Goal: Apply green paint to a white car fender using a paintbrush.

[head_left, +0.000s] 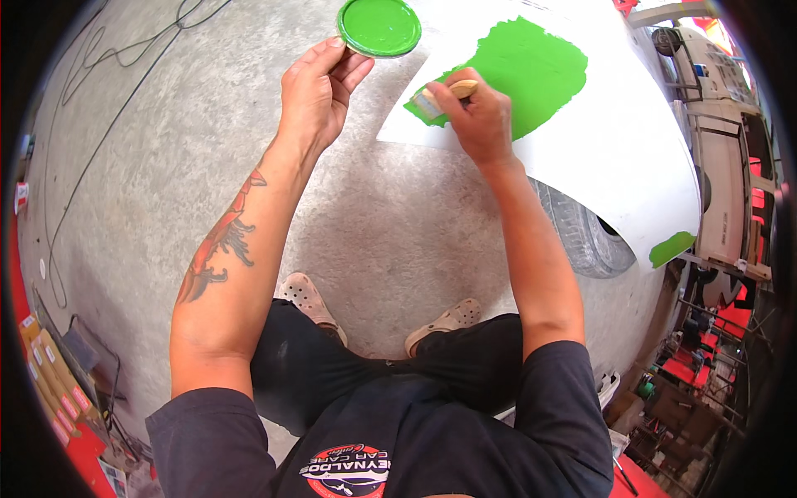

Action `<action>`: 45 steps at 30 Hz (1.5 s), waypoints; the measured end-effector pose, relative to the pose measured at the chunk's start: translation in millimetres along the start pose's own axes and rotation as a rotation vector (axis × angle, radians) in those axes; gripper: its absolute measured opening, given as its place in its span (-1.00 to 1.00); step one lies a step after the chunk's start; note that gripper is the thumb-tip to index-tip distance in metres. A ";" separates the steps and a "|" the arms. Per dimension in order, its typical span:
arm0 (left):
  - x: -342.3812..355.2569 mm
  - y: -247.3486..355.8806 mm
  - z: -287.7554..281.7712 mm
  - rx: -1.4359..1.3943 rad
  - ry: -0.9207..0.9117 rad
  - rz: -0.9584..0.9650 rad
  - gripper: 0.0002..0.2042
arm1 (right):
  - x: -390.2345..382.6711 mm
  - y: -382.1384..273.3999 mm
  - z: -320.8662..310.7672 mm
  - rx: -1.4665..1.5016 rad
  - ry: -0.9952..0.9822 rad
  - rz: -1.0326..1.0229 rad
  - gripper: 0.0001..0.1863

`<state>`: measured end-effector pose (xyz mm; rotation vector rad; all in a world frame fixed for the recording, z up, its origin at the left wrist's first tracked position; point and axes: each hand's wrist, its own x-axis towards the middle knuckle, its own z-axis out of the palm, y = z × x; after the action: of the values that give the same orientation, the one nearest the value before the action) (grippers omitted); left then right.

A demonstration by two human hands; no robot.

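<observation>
My left hand (318, 91) pinches the rim of a round, shallow paint lid (380, 26), holding it near the top edge of the view. Bright green paint covers the lid's inside. In my right hand (486, 120) is a paintbrush (467, 87) with a pale wooden handle, its fingers closed around it. The bristles, pointing left, touch the lower left end of a ragged green paint patch (535, 75). That patch spreads over a white panel (614, 141), which looks like part of a vehicle's body.
A black tire (581, 228) shows under the panel, right of my forearm. Another green patch (671, 248) marks the panel's lower right end. Dark cables (124, 112) cross the concrete floor (166, 166) at left. Cardboard boxes (58, 382) stand lower left; a second vehicle (718, 166) is far right.
</observation>
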<state>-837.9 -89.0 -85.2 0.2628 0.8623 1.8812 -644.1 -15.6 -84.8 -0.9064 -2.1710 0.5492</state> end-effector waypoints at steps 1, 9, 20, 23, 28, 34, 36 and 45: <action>0.3 -0.8 0.5 -0.002 -0.002 -0.002 -0.79 | -1.8 0.6 1.6 0.018 -0.036 0.013 -0.78; -0.3 0.2 1.3 0.036 -0.009 -0.051 -0.75 | 6.6 -4.2 -14.6 -0.035 -0.056 0.002 -0.76; -0.1 -3.5 -1.7 0.020 -0.028 -0.020 -0.78 | 14.2 -1.2 -34.7 -0.050 -0.132 -0.049 -0.73; -2.5 -3.5 4.2 0.042 -0.034 -0.043 -0.76 | 12.8 -2.8 -39.1 -0.023 -0.170 0.020 -0.74; -1.4 -7.1 5.9 0.026 -0.048 -0.027 -0.78 | 12.6 8.8 -42.3 -0.138 -0.259 -0.049 -0.74; 0.0 -6.5 1.4 0.023 -0.044 -0.019 -0.78 | 8.3 -2.7 -50.5 -0.073 -0.335 0.094 -0.73; -0.1 -6.3 3.1 0.018 -0.048 -0.013 -0.78 | 7.5 3.2 -49.8 -0.108 -0.322 0.068 -0.74; -1.1 -3.8 0.5 0.050 -0.034 -0.048 -0.76 | -2.7 -8.5 -44.1 0.122 0.079 0.273 -0.75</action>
<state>-834.4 -88.8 -87.2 0.3011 0.8862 1.8071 -613.5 -18.5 -51.8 -1.1443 -1.9330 0.7564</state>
